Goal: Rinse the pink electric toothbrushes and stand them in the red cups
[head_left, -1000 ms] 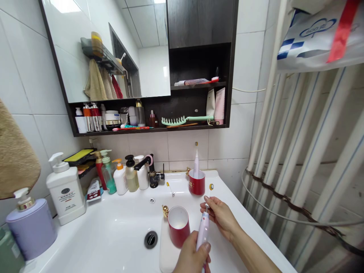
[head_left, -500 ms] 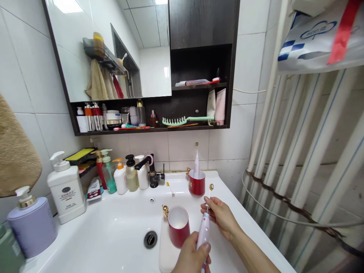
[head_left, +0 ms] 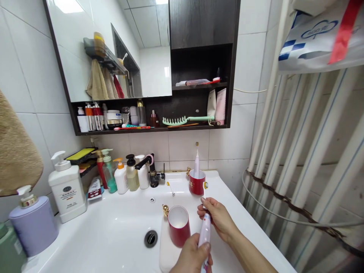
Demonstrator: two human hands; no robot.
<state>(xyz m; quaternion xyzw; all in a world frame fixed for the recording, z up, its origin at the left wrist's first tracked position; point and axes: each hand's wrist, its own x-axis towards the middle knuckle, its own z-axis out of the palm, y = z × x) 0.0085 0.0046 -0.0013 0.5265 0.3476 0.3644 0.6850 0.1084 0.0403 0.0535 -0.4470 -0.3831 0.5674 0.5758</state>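
Held the pink handle (head_left: 204, 235) of an electric toothbrush over the right side of the white basin (head_left: 113, 227), nearly upright, with the left grip (head_left: 193, 252) closed around its lower half. Pinched a slim brush head (head_left: 206, 185) between thumb and fingertips of the right grip (head_left: 216, 216), directly above the handle, with yellow and blue bristles at the top. Could not tell contact from gap between brush head and handle, because of the fingers in the way. Saw the front red cup (head_left: 180, 233), white inside, just left of the handle on a pale ledge (head_left: 167, 261), with a gold ornament (head_left: 165, 209) at its side. Found the back red cup (head_left: 195, 186) farther off, near the tiled wall (head_left: 187, 146), with a 2nd pink toothbrush (head_left: 196, 167) standing in it. Spotted a loose brush head (head_left: 170, 188) lying at the back of the basin, between the black faucet (head_left: 154, 179) and the back red cup. Noted the dark drain (head_left: 151, 239) left of the front red cup. Counted 5 pump bottles (head_left: 132, 176) in a row left of the faucet. Made out a green hairbrush (head_left: 199, 118) on the bottom shelf (head_left: 184, 128) above.
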